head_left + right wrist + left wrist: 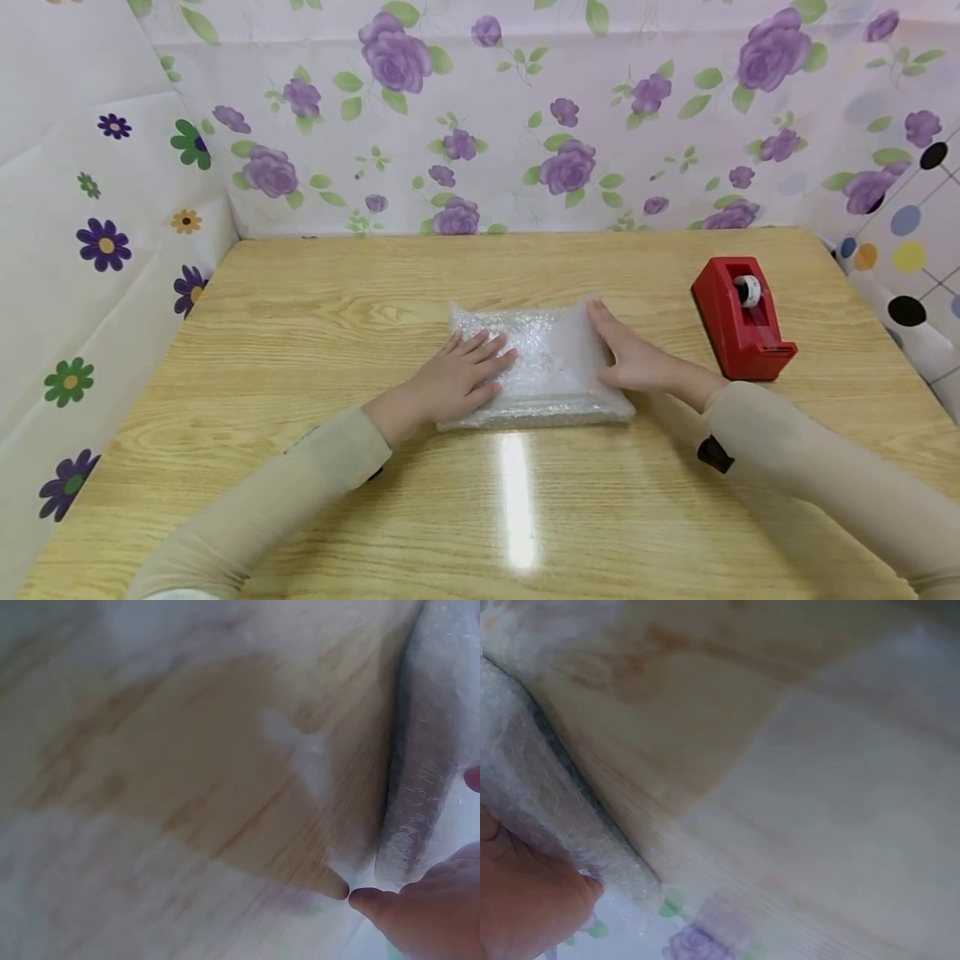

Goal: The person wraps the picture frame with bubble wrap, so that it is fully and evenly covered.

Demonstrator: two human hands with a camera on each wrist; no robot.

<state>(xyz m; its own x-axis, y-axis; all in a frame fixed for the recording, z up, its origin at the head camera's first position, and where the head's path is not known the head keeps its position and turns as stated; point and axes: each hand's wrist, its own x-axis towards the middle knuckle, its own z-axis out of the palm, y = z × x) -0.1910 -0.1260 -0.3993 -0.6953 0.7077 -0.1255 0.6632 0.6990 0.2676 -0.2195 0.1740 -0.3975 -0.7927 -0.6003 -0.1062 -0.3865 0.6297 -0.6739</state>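
Observation:
A flat package in clear bubble wrap (558, 358) lies near the middle of the wooden table. My left hand (459, 382) rests on its left part, fingers spread and fairly straight. At the package's right edge is my right hand (637, 360), one finger stretched toward the far right corner; some of its fingers are hidden. In the left wrist view, part of the left hand (536, 900) lies against the wrapped package (540, 772). The right wrist view has the right hand (427, 915) beside the package's side (431, 765), a fingertip near the table.
A red tape dispenser (738, 325) with a small roll of tape stands on the table (337, 333), right of the package. Behind the table hangs a purple-flowered sheet (495, 125). Other patterned sheets flank it left and right.

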